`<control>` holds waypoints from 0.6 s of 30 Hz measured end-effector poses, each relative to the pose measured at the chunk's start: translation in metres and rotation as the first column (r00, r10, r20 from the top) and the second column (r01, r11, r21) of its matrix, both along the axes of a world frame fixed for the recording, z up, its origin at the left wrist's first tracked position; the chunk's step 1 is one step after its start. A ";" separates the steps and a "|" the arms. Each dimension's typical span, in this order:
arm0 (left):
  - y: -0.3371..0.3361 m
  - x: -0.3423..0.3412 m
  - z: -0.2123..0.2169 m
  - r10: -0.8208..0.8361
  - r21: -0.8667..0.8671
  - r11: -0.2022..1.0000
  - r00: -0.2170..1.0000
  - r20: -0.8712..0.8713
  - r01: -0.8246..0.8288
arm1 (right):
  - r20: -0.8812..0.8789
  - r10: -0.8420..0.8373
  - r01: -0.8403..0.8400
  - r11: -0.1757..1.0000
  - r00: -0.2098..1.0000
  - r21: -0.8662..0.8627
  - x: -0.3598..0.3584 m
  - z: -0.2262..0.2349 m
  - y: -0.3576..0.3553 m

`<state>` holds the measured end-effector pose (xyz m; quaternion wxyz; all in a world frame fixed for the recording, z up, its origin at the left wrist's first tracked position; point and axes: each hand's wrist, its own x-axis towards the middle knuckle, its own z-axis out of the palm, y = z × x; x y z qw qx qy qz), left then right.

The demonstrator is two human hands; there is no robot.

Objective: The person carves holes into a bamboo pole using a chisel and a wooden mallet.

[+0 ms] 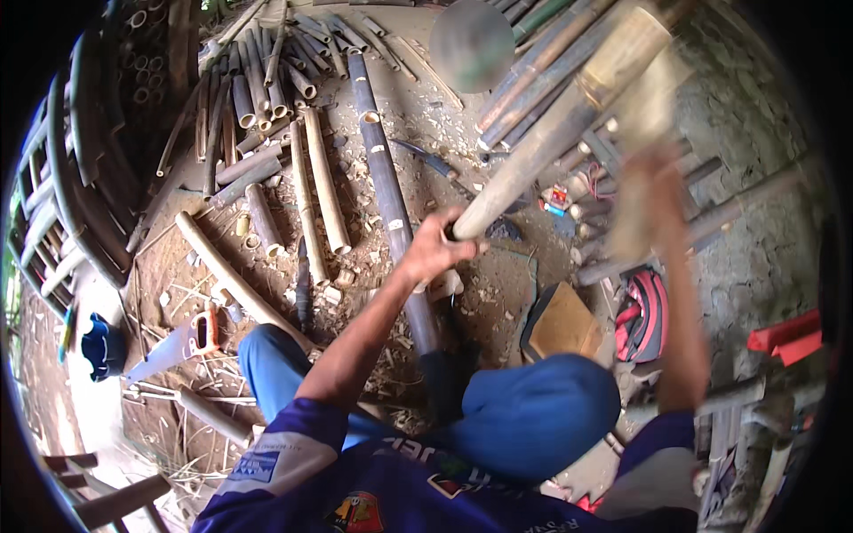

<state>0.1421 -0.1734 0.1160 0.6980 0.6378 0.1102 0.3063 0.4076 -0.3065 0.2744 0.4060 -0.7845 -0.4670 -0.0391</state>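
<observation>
My left hand (435,253) is closed around the lower end of a thick bamboo pole (538,164). The pole slants up and away to the right, and its far part is a lighter tan. My right hand (653,169) is raised beside the pole, smeared by motion. Its fingers appear wrapped round a pale, club-like wooden piece (633,218), also blurred, whose exact kind I cannot make out. Below my left hand, a long dark bamboo pole (382,169) with cut holes runs away from between my bent legs.
Cut bamboo lengths (267,80) are heaped at the far left. A handsaw (173,351) with an orange handle and a blue container (102,346) lie on the left. At right are a red-and-grey bag (641,315), a wooden block (564,324) and a rough wall (755,115). Chips litter the ground.
</observation>
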 end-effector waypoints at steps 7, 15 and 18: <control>-0.004 0.010 -0.015 0.283 0.210 0.932 0.956 0.079 -0.294 | -0.247 0.029 -0.154 0.851 0.969 -0.502 -0.039 -0.296 -0.040; -0.037 0.025 -0.024 0.629 0.297 0.763 0.766 -0.133 -0.574 | -0.187 0.429 -0.368 0.390 0.884 -0.844 -0.107 -0.314 -0.064; -0.045 0.033 -0.011 0.610 0.292 0.769 0.789 -0.072 -0.568 | -0.004 0.603 -0.314 0.410 0.798 -0.856 -0.091 -0.390 -0.117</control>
